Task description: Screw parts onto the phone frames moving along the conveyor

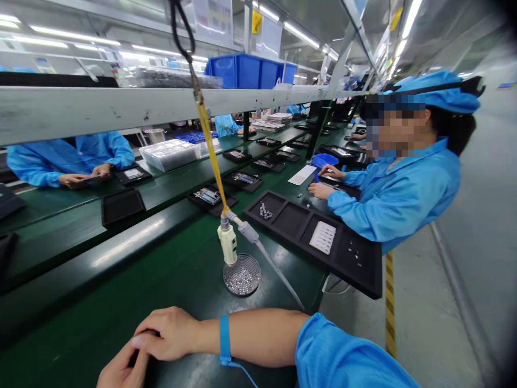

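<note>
Head view, landmark the dish (251,262). Right hand (173,331) lies left of the dish and on its near side, fingers curled over the left hand (125,369); the two touch. A dark patch shows between them, and whether it is a held thing or only shadow cannot be told; grip of either hand therefore not determined. Strap (225,339) on the right wrist, nearer the wearer than the dish. Driver (228,245) hangs nose down from a yellow cord (212,153), tip over or just in front of the dish's far left part; contact unclear. Cable (278,276) leaves its top and falls to the right of the dish. Tray (288,220) lies beyond and right of the dish. Handling, estimated: driver stiff, moderately heavy, body probably smooth and apt to swing or twist on the cord; best hold is a full wrap round the pale body, below the cable joint and clear of the tip. Dish looks light and rigid; hold at opposite sides of the rim, level, since the small metal pieces (243,281) inside seem loose and would spill easily.
</note>
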A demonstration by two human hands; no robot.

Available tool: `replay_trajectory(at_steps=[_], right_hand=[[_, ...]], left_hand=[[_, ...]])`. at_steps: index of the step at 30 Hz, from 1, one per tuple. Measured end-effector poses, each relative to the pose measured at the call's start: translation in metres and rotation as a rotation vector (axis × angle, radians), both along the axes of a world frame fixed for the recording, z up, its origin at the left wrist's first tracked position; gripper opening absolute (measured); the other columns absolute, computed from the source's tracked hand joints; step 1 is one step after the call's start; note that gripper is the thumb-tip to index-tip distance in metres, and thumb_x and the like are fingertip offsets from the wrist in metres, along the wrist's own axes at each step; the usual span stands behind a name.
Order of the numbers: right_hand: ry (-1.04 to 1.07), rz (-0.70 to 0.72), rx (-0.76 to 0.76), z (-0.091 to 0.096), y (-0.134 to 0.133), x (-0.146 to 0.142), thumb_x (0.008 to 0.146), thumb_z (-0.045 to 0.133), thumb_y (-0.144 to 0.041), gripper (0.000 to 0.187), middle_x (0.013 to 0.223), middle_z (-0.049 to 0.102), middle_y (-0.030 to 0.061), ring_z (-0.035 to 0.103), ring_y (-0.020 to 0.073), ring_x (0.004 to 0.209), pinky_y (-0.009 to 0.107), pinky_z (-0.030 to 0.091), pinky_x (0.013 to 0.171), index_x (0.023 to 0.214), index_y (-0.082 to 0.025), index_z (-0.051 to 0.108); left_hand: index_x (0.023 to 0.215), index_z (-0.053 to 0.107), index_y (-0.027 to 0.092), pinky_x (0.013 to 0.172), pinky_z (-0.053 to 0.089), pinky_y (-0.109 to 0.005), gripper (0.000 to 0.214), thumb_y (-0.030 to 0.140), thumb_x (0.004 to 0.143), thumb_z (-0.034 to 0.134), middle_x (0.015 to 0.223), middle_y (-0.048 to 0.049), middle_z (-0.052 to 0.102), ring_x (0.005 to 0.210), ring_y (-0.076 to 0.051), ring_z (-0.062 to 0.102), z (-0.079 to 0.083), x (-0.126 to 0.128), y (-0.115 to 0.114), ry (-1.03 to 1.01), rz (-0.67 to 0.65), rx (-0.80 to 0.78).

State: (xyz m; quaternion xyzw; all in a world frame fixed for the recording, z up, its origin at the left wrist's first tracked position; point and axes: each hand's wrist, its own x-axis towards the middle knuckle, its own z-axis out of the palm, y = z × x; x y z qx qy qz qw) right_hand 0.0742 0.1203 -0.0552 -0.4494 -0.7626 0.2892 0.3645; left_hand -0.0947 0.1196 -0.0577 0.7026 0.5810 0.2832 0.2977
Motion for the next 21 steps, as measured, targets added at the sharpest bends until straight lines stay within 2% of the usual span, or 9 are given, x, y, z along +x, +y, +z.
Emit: replay_trajectory(at_steps=[3,5,8,10,11,13,16,18,21], right_hand=[[0.003,-0.001,0.055,0.003,-0.004,0.003,0.099,0.058,-0.031,0.018,0.108,0.074,0.0028,0.068,0.0151,0.105,0.022,0.051,0.095,0.107,-0.02,0.068],[-0.019,-0.035,0.074,0.005,-0.007,0.004,0.1,0.053,-0.027,0.017,0.105,0.074,0.0029,0.068,0.0146,0.101,0.022,0.052,0.093,0.105,-0.019,0.068],[-0.066,-0.113,0.062,0.007,-0.01,0.002,0.101,0.045,-0.018,0.021,0.1,0.073,0.0047,0.068,0.0158,0.096,0.025,0.053,0.089,0.102,-0.017,0.067],[-0.077,-0.13,0.048,0.008,-0.011,-0.002,0.098,0.047,-0.017,0.02,0.097,0.073,0.0072,0.069,0.019,0.093,0.028,0.054,0.085,0.099,-0.015,0.067],[-0.085,-0.121,0.045,0.009,-0.011,-0.005,0.096,0.051,-0.019,0.018,0.095,0.073,0.0082,0.07,0.0211,0.091,0.03,0.055,0.083,0.097,-0.015,0.069],[-0.138,-0.077,0.051,0.01,-0.012,-0.01,0.093,0.058,-0.026,0.016,0.092,0.074,0.0085,0.071,0.0246,0.087,0.035,0.056,0.079,0.095,-0.016,0.071],[-0.243,-0.005,0.077,0.01,-0.011,-0.013,0.092,0.06,-0.033,0.021,0.094,0.076,0.0069,0.072,0.026,0.089,0.037,0.056,0.08,0.1,-0.018,0.072],[-0.276,0.019,0.088,0.008,-0.01,-0.012,0.09,0.061,-0.033,0.021,0.097,0.077,0.0059,0.072,0.0257,0.092,0.036,0.057,0.079,0.102,-0.019,0.072],[-0.265,0.064,0.096,0.002,-0.004,-0.013,0.086,0.065,-0.035,0.018,0.099,0.077,0.0037,0.073,0.0273,0.094,0.035,0.057,0.075,0.095,-0.022,0.072]], left_hand=[[0.077,0.074,0.023,0.062,0.058,-0.029,0.045,0.067,0.071,0.063,0.062,0.0005,0.07,0.067,-0.026,0.072,0.007,0.011,-0.009,-0.065,0.012,0.067],[0.079,0.074,0.023,0.064,0.059,-0.03,0.046,0.067,0.071,0.063,0.07,-0.0011,0.074,0.068,-0.025,0.072,0.009,0.011,-0.014,-0.095,0.067,0.088],[0.086,0.074,0.02,0.072,0.061,-0.033,0.051,0.068,0.073,0.062,0.079,-0.0046,0.077,0.073,-0.025,0.073,0.017,0.003,-0.016,-0.16,0.266,0.124],[0.092,0.073,0.019,0.077,0.061,-0.036,0.054,0.069,0.076,0.06,0.085,-0.0063,0.078,0.078,-0.026,0.074,0.031,0.0,-0.008,-0.184,0.386,0.154],[0.094,0.073,0.018,0.079,0.06,-0.037,0.055,0.069,0.077,0.059,0.086,-0.0066,0.078,0.08,-0.026,0.074,0.04,0.003,-0.001,-0.168,0.404,0.164],[0.096,0.074,0.019,0.081,0.06,-0.037,0.055,0.069,0.079,0.056,0.09,-0.0068,0.078,0.085,-0.027,0.074,0.06,0.019,0.021,-0.076,0.307,0.178],[0.105,0.073,0.019,0.086,0.058,-0.035,0.053,0.063,0.087,0.048,0.106,-0.0087,0.077,0.094,-0.026,0.073,0.083,0.072,0.065,0.17,-0.062,0.222],[0.115,0.07,0.017,0.087,0.057,-0.034,0.048,0.051,0.091,0.048,0.111,-0.0102,0.075,0.097,-0.024,0.072,0.088,0.119,0.095,0.314,-0.239,0.236],[0.121,0.068,0.012,0.088,0.055,-0.031,0.043,0.04,0.092,0.053,0.109,-0.009,0.073,0.098,-0.024,0.071,0.083,0.188,0.133,0.416,-0.341,0.231]])
